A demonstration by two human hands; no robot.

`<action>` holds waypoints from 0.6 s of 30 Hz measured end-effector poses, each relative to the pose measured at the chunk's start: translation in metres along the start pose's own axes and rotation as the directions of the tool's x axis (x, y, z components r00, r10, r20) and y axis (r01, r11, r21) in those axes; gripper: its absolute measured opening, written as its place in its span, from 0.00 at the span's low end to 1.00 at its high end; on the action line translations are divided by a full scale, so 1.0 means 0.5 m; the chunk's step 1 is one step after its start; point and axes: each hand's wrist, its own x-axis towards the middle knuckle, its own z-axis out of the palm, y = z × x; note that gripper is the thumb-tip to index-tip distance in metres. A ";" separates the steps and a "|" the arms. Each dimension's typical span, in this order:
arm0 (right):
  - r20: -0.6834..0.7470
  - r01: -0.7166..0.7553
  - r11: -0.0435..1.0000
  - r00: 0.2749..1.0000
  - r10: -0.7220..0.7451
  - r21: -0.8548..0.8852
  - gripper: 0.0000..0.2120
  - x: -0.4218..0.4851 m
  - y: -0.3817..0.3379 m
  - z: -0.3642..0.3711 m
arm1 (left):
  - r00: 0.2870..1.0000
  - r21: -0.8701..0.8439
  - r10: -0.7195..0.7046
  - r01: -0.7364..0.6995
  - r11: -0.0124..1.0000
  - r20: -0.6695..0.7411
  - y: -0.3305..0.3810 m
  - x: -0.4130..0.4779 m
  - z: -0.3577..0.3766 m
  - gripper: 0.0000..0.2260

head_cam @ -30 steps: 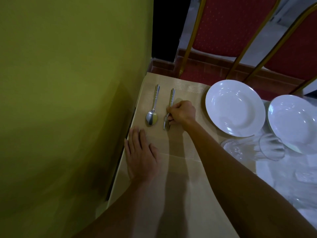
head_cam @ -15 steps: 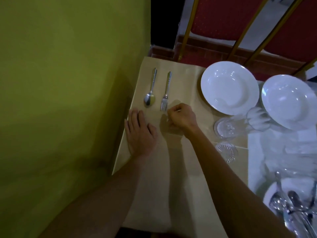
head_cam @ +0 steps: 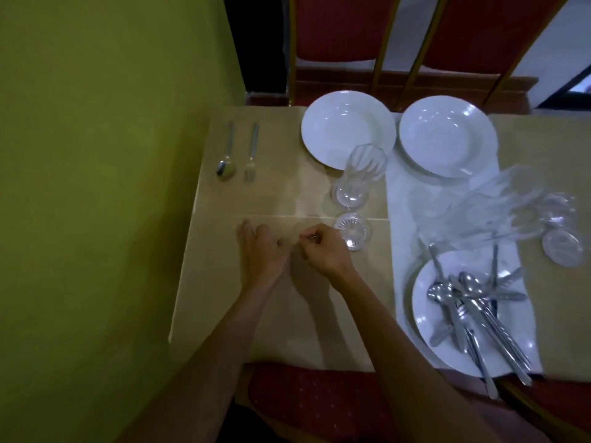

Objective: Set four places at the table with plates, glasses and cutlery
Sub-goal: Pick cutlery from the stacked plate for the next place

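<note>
Several steel spoons and forks [head_cam: 470, 292] lay heaped well right of the curled right hand [head_cam: 323, 252], its hold impossible to tell; the left hand [head_cam: 259, 251] rested flat. Probably light, stiff, slippery; best pinched mid-handle.

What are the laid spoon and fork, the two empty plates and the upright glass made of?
Spoon and fork: polished metal, likely stainless steel; grey with bright glints.
Empty plates: glossy white, probably glazed ceramic; sharp highlights, though melamine cannot be excluded.
Upright glass: clear glass or plastic; see-through, with fluted walls.
</note>
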 end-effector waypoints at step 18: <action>-0.275 -0.204 0.839 0.959 0.068 -0.505 0.12 -0.144 0.284 -0.425 | 0.877 -0.503 0.335 -0.130 0.854 0.344 0.272 -0.324 0.222 0.10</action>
